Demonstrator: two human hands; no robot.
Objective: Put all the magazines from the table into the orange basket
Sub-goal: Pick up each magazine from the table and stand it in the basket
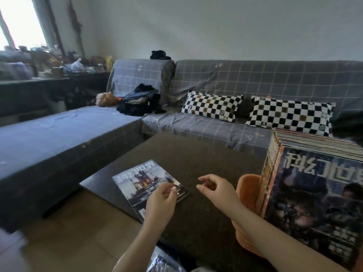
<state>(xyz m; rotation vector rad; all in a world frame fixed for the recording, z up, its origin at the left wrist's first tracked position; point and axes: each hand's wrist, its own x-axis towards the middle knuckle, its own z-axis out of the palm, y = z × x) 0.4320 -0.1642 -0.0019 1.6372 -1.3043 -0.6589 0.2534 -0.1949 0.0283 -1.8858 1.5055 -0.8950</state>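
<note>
Reaching over the dark surface (196, 163), both hands hold nothing.

The left hand (160, 204) hangs above the near corner of a single magazine (145, 179) at the surface's left edge, its grip loosely curled; whether it touches the cover I cannot tell. The right hand (215, 190) has its grip apart, fingers relaxed, beside the orange basket (248, 191), which stands at the right and carries a stack of magazines (314, 193). Behind is a grey sofa (216, 122).
</note>
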